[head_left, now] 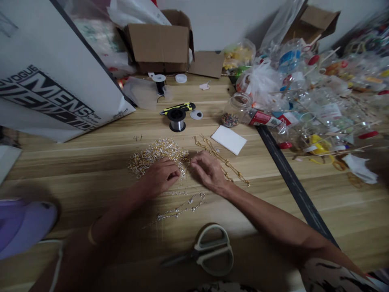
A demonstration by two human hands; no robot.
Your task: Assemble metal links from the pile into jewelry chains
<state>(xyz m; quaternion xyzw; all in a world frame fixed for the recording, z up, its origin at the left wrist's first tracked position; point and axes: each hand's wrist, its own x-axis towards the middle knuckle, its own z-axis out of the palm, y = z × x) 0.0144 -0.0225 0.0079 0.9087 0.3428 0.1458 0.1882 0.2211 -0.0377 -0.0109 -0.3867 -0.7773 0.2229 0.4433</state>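
Note:
My left hand rests at the near edge of a heap of small gold and silver chain pieces. Its fingers are curled, and whatever they hold is hidden. Just right of the heap, my right hand has thumb and forefinger pinched together; anything between them is too small to name. Beyond that hand, gold beaded chains lie stretched out on the wooden table. A silver chain bracelet lies nearer to me, below both hands.
Scissors lie close to me. Behind the heap are a wire spool, a yellow-black cutter knife and a white card. A jar of beads and plastic bottles crowd the right. A cardboard box stands at the back.

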